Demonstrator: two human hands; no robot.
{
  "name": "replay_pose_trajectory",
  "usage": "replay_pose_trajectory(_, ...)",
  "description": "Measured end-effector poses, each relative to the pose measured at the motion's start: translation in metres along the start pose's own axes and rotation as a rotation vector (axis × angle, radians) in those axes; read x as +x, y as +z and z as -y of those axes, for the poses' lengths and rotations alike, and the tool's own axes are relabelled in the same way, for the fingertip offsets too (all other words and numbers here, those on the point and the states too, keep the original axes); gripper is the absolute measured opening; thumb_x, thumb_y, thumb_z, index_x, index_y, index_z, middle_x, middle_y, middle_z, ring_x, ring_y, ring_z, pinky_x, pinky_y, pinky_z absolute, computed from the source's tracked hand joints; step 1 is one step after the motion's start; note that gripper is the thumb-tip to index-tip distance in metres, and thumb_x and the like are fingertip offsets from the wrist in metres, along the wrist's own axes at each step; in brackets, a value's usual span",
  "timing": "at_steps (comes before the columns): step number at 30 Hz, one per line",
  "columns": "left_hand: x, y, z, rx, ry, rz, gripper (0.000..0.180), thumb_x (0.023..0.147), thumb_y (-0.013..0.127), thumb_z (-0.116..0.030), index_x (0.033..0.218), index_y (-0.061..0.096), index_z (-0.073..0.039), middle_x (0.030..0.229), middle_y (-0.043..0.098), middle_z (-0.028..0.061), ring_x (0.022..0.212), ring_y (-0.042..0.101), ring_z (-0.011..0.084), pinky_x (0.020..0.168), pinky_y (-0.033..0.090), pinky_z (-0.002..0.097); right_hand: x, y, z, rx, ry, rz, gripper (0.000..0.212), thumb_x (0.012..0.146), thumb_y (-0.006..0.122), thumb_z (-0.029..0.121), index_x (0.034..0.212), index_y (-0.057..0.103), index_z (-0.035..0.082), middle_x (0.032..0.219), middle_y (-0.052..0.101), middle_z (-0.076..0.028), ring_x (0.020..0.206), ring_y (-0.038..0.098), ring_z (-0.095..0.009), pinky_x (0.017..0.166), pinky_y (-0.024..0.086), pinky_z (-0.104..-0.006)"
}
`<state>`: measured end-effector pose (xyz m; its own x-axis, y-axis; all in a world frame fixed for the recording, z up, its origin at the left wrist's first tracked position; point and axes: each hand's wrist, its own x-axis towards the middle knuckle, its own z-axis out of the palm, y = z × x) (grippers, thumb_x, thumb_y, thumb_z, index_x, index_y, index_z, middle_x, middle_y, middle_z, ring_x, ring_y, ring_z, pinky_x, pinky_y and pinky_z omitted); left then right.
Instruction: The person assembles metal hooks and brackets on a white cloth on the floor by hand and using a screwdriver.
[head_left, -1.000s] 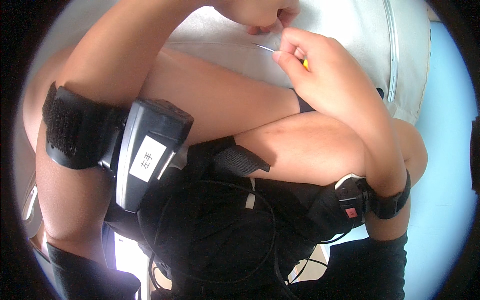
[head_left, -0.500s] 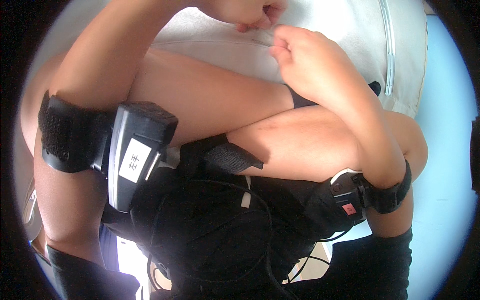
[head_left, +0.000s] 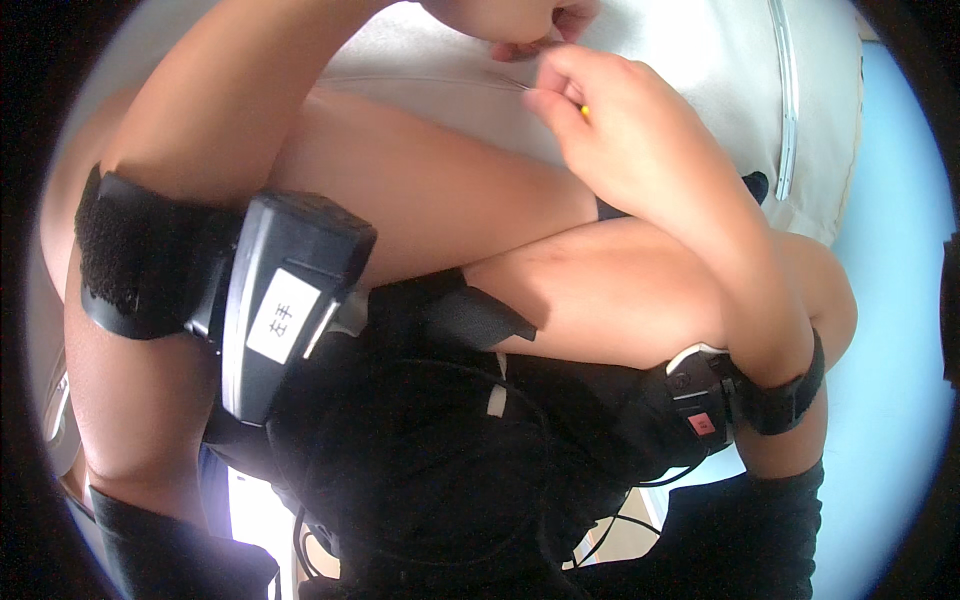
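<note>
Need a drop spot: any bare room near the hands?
Free: white cloth between the right hand and the zipper strip; blue surface beyond the cloth's right edge. Crowded: both hands, left hand, pinch together at top; legs and black gear fill the middle.

White cloth (head_left: 690, 60): matt, smooth weave. Black wrist strap (head_left: 130, 250): fuzzy fabric. Its mounted device (head_left: 285, 300): smooth, semi-gloss black plastic with paper label.

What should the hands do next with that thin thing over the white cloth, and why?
Probably draw the right hand gently away from the left hand, to pull the thread taut. The right fingertips pinch one end of that fine strand just above the white cloth, and the left hand pinches close by, so little slack shows between them.
</note>
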<state>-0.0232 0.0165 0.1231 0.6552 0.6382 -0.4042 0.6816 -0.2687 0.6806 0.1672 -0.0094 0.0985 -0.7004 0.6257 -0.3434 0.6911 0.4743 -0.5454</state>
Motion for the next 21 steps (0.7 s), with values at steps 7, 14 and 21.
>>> replay_pose_trajectory(7, 0.003, 0.001, -0.029, 0.013, -0.267, 0.075, 0.027, 0.088, 0.056, -0.016, 0.107, 0.066, 0.000, 0.103, 0.068, 0.0206, 0.097, 0.062, 0.0342, 0.088, 0.047, 0.0424, -0.010, 0.000, -0.009, -0.149, -0.007, 0.010, 0.018, 0.094, 0.059, 0.020, 0.090, 0.061, 0.003, 0.072, 0.062, -0.020, 0.069, 0.061, -0.039, 0.066, 0.048, -0.0445)
replay_pose_trajectory(14, -0.002, 0.020, -0.011, 0.025, -0.129, 0.041, 0.027, 0.088, 0.056, -0.016, 0.106, 0.067, 0.001, 0.102, 0.068, 0.0206, 0.095, 0.062, 0.0346, 0.087, 0.047, 0.0421, -0.023, 0.000, -0.017, -0.111, 0.028, 0.070, 0.019, 0.095, 0.059, 0.018, 0.084, 0.057, 0.002, 0.066, 0.057, -0.017, 0.061, 0.054, -0.032, 0.063, 0.045, -0.0407)
replay_pose_trajectory(21, -0.003, 0.003, 0.011, -0.021, -0.031, -0.033, 0.027, 0.086, 0.056, -0.015, 0.105, 0.067, 0.001, 0.101, 0.069, 0.0200, 0.095, 0.062, 0.0332, 0.088, 0.047, 0.0412, 0.006, -0.005, -0.011, 0.080, -0.037, 0.059, 0.018, 0.094, 0.061, 0.018, 0.086, 0.058, 0.003, 0.065, 0.056, -0.015, 0.059, 0.053, -0.029, 0.060, 0.043, -0.0389)
